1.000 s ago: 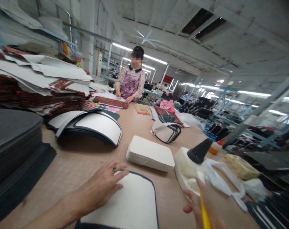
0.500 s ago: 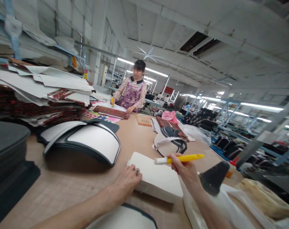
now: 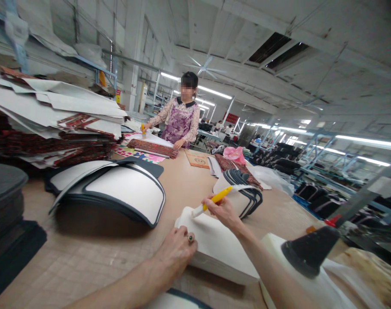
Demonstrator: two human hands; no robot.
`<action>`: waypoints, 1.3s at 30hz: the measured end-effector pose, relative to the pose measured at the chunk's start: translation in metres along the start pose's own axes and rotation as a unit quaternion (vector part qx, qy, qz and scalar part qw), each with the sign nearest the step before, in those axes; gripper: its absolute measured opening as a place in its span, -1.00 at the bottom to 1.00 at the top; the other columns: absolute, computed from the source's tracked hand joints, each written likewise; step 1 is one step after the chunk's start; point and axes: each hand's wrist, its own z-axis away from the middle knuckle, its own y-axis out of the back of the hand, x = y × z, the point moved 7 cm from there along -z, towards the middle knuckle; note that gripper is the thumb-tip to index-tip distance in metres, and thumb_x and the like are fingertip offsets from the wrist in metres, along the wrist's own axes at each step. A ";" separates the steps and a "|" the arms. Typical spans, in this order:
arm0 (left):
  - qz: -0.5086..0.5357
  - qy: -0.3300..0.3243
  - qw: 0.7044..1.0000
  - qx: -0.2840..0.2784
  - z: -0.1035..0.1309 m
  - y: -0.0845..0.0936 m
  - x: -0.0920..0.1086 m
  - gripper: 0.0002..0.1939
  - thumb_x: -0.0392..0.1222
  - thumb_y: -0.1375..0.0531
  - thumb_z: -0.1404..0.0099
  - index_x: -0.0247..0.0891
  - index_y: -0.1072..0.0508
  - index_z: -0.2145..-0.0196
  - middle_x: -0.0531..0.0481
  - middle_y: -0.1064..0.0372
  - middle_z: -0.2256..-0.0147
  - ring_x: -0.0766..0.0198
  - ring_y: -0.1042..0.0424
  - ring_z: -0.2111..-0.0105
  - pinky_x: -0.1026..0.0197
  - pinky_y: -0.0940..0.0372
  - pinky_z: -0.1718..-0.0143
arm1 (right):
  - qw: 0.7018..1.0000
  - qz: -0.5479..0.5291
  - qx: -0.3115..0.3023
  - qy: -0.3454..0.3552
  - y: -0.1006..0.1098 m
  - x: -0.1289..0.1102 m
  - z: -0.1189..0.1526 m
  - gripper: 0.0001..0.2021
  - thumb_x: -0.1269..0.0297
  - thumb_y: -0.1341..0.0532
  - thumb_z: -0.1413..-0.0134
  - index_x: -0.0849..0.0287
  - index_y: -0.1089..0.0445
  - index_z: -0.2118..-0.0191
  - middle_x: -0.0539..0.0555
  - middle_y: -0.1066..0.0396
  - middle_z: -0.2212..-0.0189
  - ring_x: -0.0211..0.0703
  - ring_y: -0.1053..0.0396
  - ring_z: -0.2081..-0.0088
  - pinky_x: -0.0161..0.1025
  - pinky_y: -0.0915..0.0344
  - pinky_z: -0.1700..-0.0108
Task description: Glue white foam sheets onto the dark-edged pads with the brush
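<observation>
My left hand (image 3: 178, 249), half-curled, stays on the stack of white, round-cornered sheets (image 3: 226, 246) reaching rightward beneath it; I cannot tell if it pinches. Just beyond it, the yellow-handled, pale-tipped brush (image 3: 218, 198), gripped in my right hand (image 3: 224, 211), now tilts tip-down onto the stack.

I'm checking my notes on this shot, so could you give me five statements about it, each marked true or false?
1. The right hand holds a yellow-handled brush. True.
2. The ring is on the right hand. False: the ring is on the left hand.
3. The brush's tip is at the top of the white stack. True.
4. The left hand is well away from the stack. False: it is at the stack's edge.
5. The person opposite holds nothing. False: the person holds something yellow.
</observation>
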 end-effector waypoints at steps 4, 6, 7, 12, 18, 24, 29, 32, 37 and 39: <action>0.004 0.008 1.000 -0.020 -0.001 -0.001 -0.003 -0.80 -0.35 -0.07 -0.28 -0.31 -0.33 0.13 -0.11 -0.32 0.12 0.07 -0.24 0.12 0.07 -0.19 0.15 | 1.000 0.021 -0.013 -0.007 0.003 0.010 0.001 -0.76 0.11 -0.13 0.13 0.20 -0.32 0.55 -0.08 -0.16 0.66 -0.33 -0.08 0.59 -0.34 -0.04 0.52; 0.011 0.004 1.000 -0.017 0.000 0.000 -0.002 -0.80 -0.35 -0.09 -0.26 -0.30 -0.34 0.14 -0.11 -0.32 0.12 0.06 -0.24 0.11 0.07 -0.20 0.14 | 0.999 0.042 -0.007 -0.020 0.022 0.018 0.010 -0.77 0.12 -0.13 0.15 0.19 -0.31 0.57 -0.07 -0.19 0.65 -0.32 -0.11 0.57 -0.34 -0.06 0.50; 0.014 0.001 1.000 -0.013 0.000 0.001 -0.001 -0.81 -0.35 -0.09 -0.25 -0.30 -0.34 0.15 -0.12 -0.32 0.13 0.06 -0.24 0.11 0.06 -0.20 0.13 | 0.998 0.056 0.002 -0.030 0.036 0.023 0.017 -0.77 0.13 -0.14 0.17 0.19 -0.30 0.58 -0.07 -0.18 0.65 -0.31 -0.10 0.57 -0.34 -0.05 0.50; 0.036 -0.010 0.999 0.016 0.005 0.009 0.000 -0.79 -0.43 -0.08 -0.16 -0.34 -0.38 0.22 -0.17 -0.33 0.17 0.03 -0.25 0.12 0.04 -0.21 0.12 | 0.984 0.137 0.070 -0.090 0.116 0.038 0.061 -0.76 0.12 -0.16 0.23 0.18 -0.26 0.65 -0.10 -0.08 0.73 -0.33 0.00 0.64 -0.32 0.04 0.57; 0.220 0.020 0.967 0.129 0.008 0.022 -0.040 -0.61 -0.51 0.07 -0.13 -0.27 -0.34 0.14 -0.03 -0.33 0.25 0.23 -0.30 0.25 0.23 -0.19 0.17 | 0.992 0.113 0.031 -0.056 0.069 -0.002 0.055 -0.74 0.07 -0.11 0.13 0.19 -0.30 0.51 -0.08 -0.14 0.66 -0.31 -0.07 0.59 -0.34 -0.03 0.53; 0.212 0.028 0.968 0.131 0.007 0.006 -0.061 -0.73 -0.47 0.08 -0.13 -0.31 -0.35 0.31 0.02 -0.28 0.34 0.23 -0.24 0.29 0.24 -0.17 0.21 | 0.995 0.077 -0.062 -0.013 -0.012 -0.023 0.036 -0.75 0.10 -0.09 0.11 0.18 -0.31 0.53 -0.07 -0.20 0.63 -0.32 -0.14 0.56 -0.35 -0.10 0.48; 0.201 0.005 0.971 0.129 -0.002 0.007 -0.057 -0.70 -0.54 0.09 -0.09 -0.33 -0.34 0.34 -0.03 -0.27 0.32 0.21 -0.24 0.26 0.22 -0.16 0.15 | 0.985 0.148 -0.003 -0.082 0.064 0.013 0.078 -0.77 0.13 -0.14 0.19 0.19 -0.30 0.61 -0.07 -0.19 0.70 -0.29 -0.12 0.61 -0.32 -0.04 0.54; 0.200 -0.001 0.972 0.120 0.005 0.020 -0.048 -0.66 -0.57 0.06 -0.05 -0.34 -0.35 0.28 -0.09 -0.29 0.23 0.17 -0.24 0.19 0.18 -0.15 0.09 | 0.976 0.182 0.049 -0.112 0.107 0.013 0.106 -0.74 0.08 -0.16 0.22 0.20 -0.32 0.61 -0.04 -0.22 0.70 -0.25 -0.16 0.60 -0.29 -0.08 0.51; 0.204 0.006 0.975 0.089 0.091 0.049 -0.002 -0.71 -0.46 0.02 -0.21 -0.25 -0.35 0.17 -0.08 -0.29 0.13 0.19 -0.28 0.18 0.20 -0.19 0.10 | 0.984 0.097 0.124 -0.089 0.087 -0.035 0.134 -0.64 -0.05 -0.19 0.14 0.19 -0.38 0.39 -0.06 -0.22 0.63 -0.26 -0.15 0.55 -0.32 -0.09 0.49; 0.197 0.008 0.980 0.043 0.139 0.046 0.025 -0.78 -0.38 -0.01 -0.26 -0.21 -0.35 0.18 -0.04 -0.31 0.17 0.21 -0.30 0.19 0.22 -0.21 0.11 | 0.989 0.015 0.098 -0.107 0.053 -0.049 0.146 -0.60 -0.09 -0.23 0.14 0.19 -0.36 0.36 -0.07 -0.18 0.65 -0.29 -0.10 0.58 -0.34 -0.03 0.54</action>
